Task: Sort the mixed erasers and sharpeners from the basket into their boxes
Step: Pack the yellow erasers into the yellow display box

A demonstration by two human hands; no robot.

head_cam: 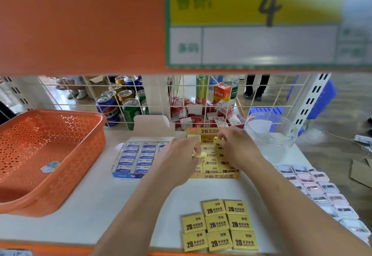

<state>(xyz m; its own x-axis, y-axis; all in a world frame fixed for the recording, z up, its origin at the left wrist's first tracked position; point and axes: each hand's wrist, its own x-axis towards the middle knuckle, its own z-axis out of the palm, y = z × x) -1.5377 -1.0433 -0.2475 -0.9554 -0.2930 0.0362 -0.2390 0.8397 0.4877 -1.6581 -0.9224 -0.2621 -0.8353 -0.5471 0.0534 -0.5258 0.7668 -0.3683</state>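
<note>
On the white shelf (96, 205), the orange basket (80, 155) stands at far left, tilted, with one small packet (50, 166) on its floor, and just right of it lies the blue eraser box (136, 157), filled in rows. At centre, the left hand (179, 161) pinches a yellow eraser (199, 154) over the yellow eraser box (213, 175), while the right hand (237, 147) grips a second yellow eraser (218, 142) above the box's far rows. Nearer the viewer lie loose yellow erasers (219, 225), with a clear tub (269, 129) and rows of pastel sharpeners (318, 187) at far right.
</note>
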